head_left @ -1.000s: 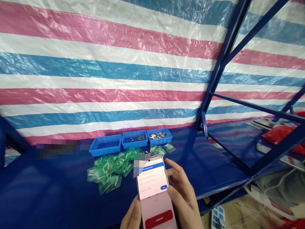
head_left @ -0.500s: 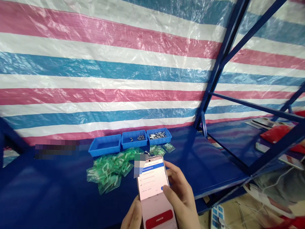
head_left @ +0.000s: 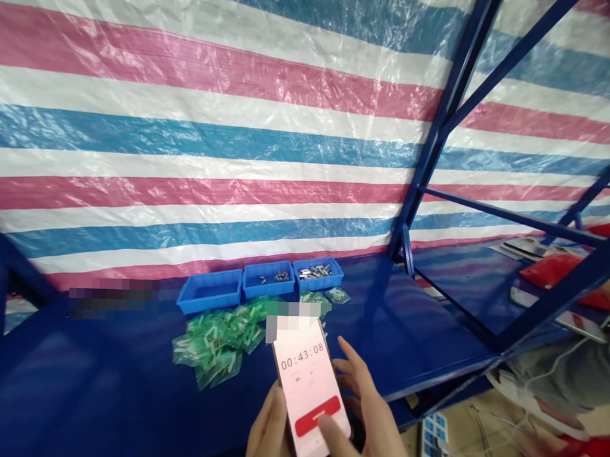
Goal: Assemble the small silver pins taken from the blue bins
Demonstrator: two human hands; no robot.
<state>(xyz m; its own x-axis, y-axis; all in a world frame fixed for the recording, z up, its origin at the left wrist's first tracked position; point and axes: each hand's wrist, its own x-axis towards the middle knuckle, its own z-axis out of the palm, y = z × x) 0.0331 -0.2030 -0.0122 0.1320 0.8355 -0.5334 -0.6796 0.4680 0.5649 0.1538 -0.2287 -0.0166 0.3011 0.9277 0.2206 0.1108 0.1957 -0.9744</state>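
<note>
A smartphone is tilted upright in front of me, its lit screen showing 00:43:08 above a red button. My left hand grips the phone along its left edge. Over the lower screen, the thumb of my right hand reaches onto the red button, while that hand's fingers spread apart beyond the phone's right edge. Behind the phone lie several green-tinted plastic bags with small parts inside. Smaller clear bags rest to their right. The top of the phone is blurred out.
Three blue bins stand along the back: a bare one, one with a few metal pieces, one with metal pins. A blue frame post rises at right. Another person's leg and a power strip appear at lower right.
The phone's screen has switched from a pop-up panel to the timer display. My right thumb has moved down the screen to the red button, and the right fingers have spread from the phone's edge.
</note>
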